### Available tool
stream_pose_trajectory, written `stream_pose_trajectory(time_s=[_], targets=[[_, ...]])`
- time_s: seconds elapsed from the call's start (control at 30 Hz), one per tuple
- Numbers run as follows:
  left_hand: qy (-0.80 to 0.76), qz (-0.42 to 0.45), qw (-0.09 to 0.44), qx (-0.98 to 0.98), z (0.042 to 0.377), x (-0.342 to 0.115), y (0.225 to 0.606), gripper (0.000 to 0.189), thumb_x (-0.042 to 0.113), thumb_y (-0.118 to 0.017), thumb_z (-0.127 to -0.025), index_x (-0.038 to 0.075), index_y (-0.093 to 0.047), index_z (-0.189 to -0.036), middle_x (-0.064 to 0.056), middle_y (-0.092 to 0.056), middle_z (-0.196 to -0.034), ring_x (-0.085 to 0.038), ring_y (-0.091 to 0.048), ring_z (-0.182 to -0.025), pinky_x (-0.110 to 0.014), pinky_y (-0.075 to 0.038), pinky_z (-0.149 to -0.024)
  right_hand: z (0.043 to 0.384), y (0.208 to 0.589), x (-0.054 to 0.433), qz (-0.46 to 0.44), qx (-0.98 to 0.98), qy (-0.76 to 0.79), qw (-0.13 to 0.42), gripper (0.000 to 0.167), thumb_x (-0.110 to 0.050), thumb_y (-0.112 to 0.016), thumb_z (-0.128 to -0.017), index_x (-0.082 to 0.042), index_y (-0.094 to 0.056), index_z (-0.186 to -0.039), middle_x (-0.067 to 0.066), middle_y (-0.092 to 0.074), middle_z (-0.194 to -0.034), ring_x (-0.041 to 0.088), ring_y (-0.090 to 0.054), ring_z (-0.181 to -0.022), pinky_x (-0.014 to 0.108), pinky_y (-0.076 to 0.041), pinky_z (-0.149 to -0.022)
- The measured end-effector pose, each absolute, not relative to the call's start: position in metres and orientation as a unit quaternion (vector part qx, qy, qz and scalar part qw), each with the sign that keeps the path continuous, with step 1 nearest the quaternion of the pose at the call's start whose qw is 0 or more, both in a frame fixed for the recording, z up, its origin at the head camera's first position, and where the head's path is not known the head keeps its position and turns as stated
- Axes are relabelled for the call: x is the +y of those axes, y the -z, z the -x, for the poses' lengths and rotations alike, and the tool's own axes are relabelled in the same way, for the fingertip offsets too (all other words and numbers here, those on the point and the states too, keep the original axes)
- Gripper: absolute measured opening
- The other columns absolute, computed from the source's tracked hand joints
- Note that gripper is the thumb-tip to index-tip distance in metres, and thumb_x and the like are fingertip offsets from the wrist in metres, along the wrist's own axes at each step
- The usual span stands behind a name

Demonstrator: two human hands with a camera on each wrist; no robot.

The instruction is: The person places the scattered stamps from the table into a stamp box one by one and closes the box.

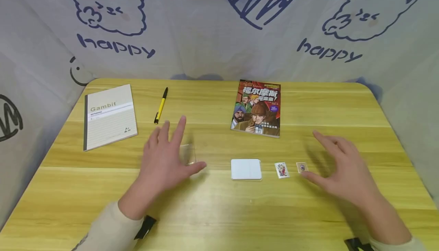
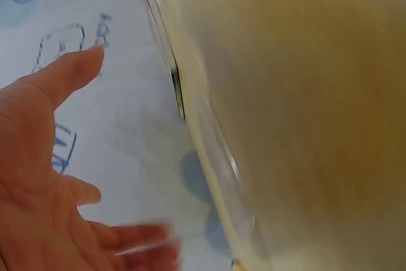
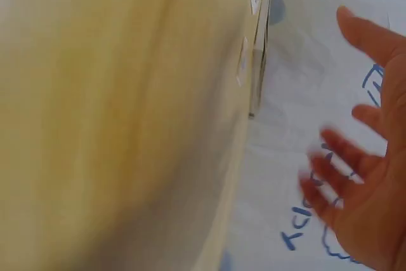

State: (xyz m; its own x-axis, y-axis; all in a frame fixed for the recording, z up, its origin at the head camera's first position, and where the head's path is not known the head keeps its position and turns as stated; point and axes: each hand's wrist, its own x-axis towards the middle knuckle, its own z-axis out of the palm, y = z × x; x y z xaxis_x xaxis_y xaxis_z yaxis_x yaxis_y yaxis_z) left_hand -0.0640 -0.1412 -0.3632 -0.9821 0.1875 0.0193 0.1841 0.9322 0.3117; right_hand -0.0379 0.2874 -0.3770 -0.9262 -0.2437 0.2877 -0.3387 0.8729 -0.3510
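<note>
Head cam: left hand is splayed wide, nothing in it, a clear plastic piece peeking out at its 2 o'clock. Right hand is wide and empty too, thumb tip at a tiny tan card, can't tell if touching. That and a colourful figure card lie on the desk, 3 o'clock from a plain white rectangle.

Left wrist cam: thumb at 2 o'clock, fingertips blurry.

Right wrist cam: thumb at 10.

A transparent piece beside the left thumb; a small tan square by the right thumb; a colourful card and white rectangle flat between both.
</note>
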Motion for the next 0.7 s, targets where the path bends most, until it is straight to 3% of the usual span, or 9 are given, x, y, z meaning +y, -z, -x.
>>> stream_pose_trajectory(time_s=[0.07,0.13,0.2,0.3,0.5,0.7], targets=[[-0.209,-0.106,0.019,0.972,0.061,-0.135,0.364,0.123,0.071,-0.076,-0.07,0.019,-0.012,-0.162,-0.026,-0.053,-0.129,-0.043,-0.052,-0.114,-0.057,-0.043,-0.091,0.035,0.383,0.286,-0.17,-0.947,-0.252,0.1,0.099,-0.04,-0.095,-0.062,-0.021,-0.05,-0.148,0.004,-0.059,-0.095,0.021,-0.054,-0.084,0.039,-0.046,-0.075],[-0.262,-0.108,0.04,0.958,0.058,-0.129,0.366,0.12,0.065,-0.08,-0.072,0.018,-0.016,-0.161,-0.016,-0.063,-0.098,-0.031,-0.059,-0.084,-0.047,-0.049,-0.071,0.033,0.387,0.285,-0.17,-0.935,-0.302,0.071,0.095,-0.034,-0.097,-0.063,-0.021,-0.053,-0.146,-0.003,-0.049,-0.075,0.011,-0.044,-0.065,0.028,-0.041,-0.064],[-0.307,-0.106,0.059,0.944,0.057,-0.123,0.367,0.116,0.058,-0.083,-0.072,0.018,-0.02,-0.16,-0.005,-0.059,-0.075,-0.019,-0.052,-0.063,-0.039,-0.044,-0.056,0.032,0.392,0.283,-0.164,-0.92,-0.353,0.043,0.089,-0.029,-0.097,-0.064,-0.02,-0.055,-0.143,-0.004,-0.037,-0.067,0.009,-0.034,-0.057,0.025,-0.037,-0.06],[-0.363,-0.109,0.077,0.922,0.057,-0.116,0.372,0.111,0.046,-0.09,-0.07,0.018,-0.028,-0.158,0.002,-0.045,-0.057,-0.012,-0.034,-0.048,-0.033,-0.033,-0.046,0.033,0.399,0.28,-0.16,-0.887,-0.432,0.016,0.086,-0.016,-0.096,-0.065,-0.015,-0.056,-0.141,-0.002,-0.028,-0.064,0.011,-0.029,-0.053,0.027,-0.038,-0.058],[-0.466,-0.124,0.109,0.869,0.059,-0.104,0.385,0.105,0.028,-0.096,-0.065,0.013,-0.039,-0.152,0.005,-0.037,-0.059,-0.009,-0.031,-0.05,-0.03,-0.034,-0.051,0.038,0.415,0.276,-0.185,-0.817,-0.547,0.001,0.081,0.011,-0.09,-0.061,0.002,-0.057,-0.135,0.003,-0.021,-0.06,0.019,-0.025,-0.048,0.03,-0.034,-0.049],[-0.504,-0.126,0.147,0.842,0.065,-0.093,0.398,0.1,0.024,-0.096,-0.065,0.013,-0.044,-0.149,0.006,-0.036,-0.058,-0.01,-0.033,-0.051,-0.031,-0.037,-0.053,0.042,0.427,0.272,-0.17,-0.839,-0.516,-0.018,0.071,0.003,-0.091,-0.066,-0.003,-0.063,-0.13,-0.001,-0.023,-0.056,0.012,-0.024,-0.046,0.029,-0.038,-0.055]])
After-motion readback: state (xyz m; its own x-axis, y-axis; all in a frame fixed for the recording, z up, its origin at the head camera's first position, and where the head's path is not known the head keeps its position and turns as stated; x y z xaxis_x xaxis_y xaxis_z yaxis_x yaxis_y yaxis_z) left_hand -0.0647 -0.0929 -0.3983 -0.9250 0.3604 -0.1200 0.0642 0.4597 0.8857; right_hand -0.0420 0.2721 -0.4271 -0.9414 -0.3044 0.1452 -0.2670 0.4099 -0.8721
